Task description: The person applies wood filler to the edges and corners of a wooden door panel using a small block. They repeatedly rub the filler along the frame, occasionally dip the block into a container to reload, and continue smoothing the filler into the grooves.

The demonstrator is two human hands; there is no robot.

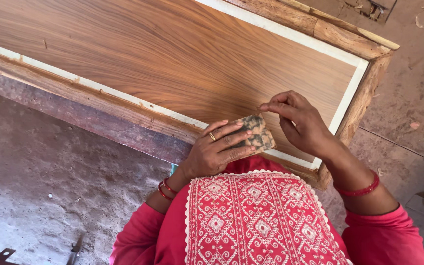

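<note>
I see the left hand (217,149) gripping a sanding block (255,133) on the panel's (172,54) near edge; right hand's (298,122) fingertips pinch its far corner.

Left hand (215,149): extended forward from a red sleeve, palm down, wrist slightly bent. Fingers lie straight and close together, pointing to the right, and press flat on a small mottled brown block (256,132), which they hold. A gold ring sits on one finger; red bangles circle the wrist.

Right hand (298,120): raised just beside the left, forearm entering from the lower right in a red sleeve, wrist flexed. Thumb and forefinger are pinched together at their tips, pointing left, touching the upper corner of the block. The remaining fingers curl loosely inward. A red bangle circles the forearm. The two hands are near each other, not touching.
</note>
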